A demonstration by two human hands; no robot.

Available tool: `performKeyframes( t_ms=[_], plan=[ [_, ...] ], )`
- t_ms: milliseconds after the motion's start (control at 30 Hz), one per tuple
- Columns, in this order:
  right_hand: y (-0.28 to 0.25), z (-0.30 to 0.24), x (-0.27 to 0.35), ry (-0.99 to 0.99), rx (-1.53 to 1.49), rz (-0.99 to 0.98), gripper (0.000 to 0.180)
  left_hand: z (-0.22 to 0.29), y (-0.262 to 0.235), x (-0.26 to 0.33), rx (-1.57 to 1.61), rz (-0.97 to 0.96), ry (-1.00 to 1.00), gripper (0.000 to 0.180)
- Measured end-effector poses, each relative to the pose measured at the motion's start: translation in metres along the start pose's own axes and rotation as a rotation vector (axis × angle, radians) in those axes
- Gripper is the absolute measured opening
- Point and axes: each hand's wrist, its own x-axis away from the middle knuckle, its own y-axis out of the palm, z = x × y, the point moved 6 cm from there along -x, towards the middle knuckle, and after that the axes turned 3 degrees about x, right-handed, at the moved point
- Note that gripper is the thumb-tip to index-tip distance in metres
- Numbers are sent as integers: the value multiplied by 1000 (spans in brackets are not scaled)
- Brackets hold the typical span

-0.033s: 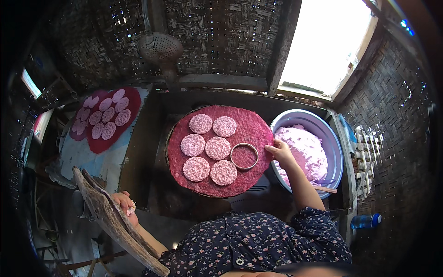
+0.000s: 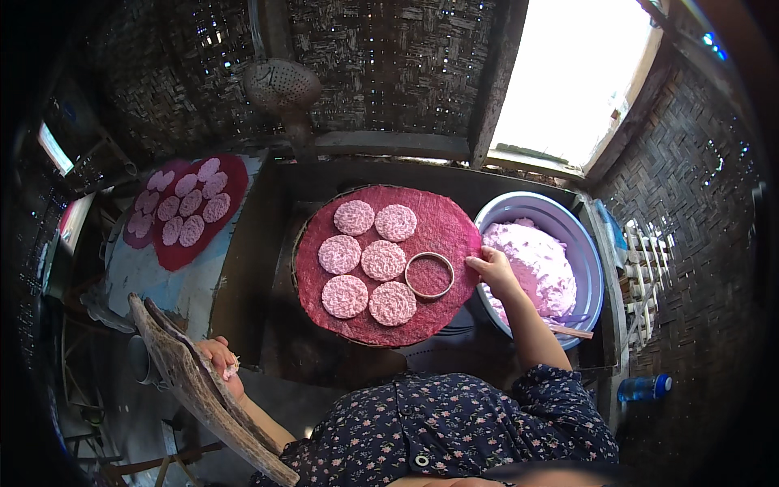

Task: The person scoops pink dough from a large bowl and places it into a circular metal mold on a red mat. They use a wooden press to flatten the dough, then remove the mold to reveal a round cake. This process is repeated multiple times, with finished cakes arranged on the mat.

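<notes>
Right hand pinched the red cloth by its right edge, and the pale ring lay just left of it, six pink discs farther left! Left hand, well apart, was curled, pale paste at its fingers, grip unclear.

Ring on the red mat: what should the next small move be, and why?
Probably, the right hand should fetch some pink mixture for the ring: it frames only bare red mat beside six pink discs, and the heaped basin is close by.
</notes>
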Motion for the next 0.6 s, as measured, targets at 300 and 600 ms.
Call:
performKeyframes(
  t_ms=[300,600],
  plan=[
    [35,9,75,274,-515,-132,28,17,21,7,12,-62,17,34],
    [92,-7,178,625,-609,-577,29,25,70,0,58,-513,76,26]
  ],
)
